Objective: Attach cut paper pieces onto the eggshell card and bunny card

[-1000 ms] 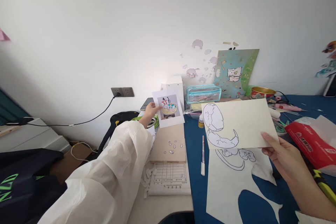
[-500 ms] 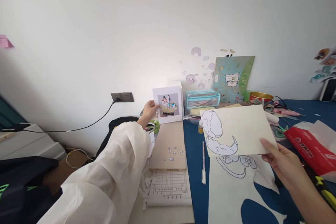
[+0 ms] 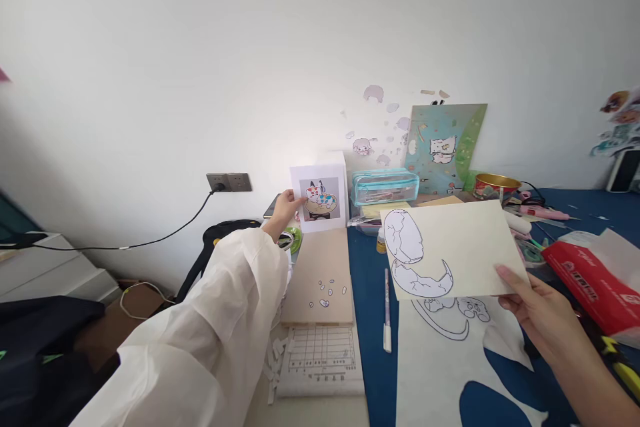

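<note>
My left hand has its fingers closed on the left edge of a printed picture, which shows two spotted cartoon figures in a bowl and stands upright in front of a white box. My right hand grips the lower right corner of a cream-coloured board, thumb on top. On the board's left part lie line-drawn cutouts: a cracked oval and a curved crescent piece. Below the board, a larger pale sheet with cut-out holes carries more outlined drawings, partly covered.
Tiny oval cutouts lie on a beige board above a printed form. A white-capped pen rests on the blue tabletop. Behind are a clear pencil case and a painted board. A red tissue pack sits right.
The view has shifted very slightly. Both hands keep their holds, and the printed picture and cream board stay almost where they were.
</note>
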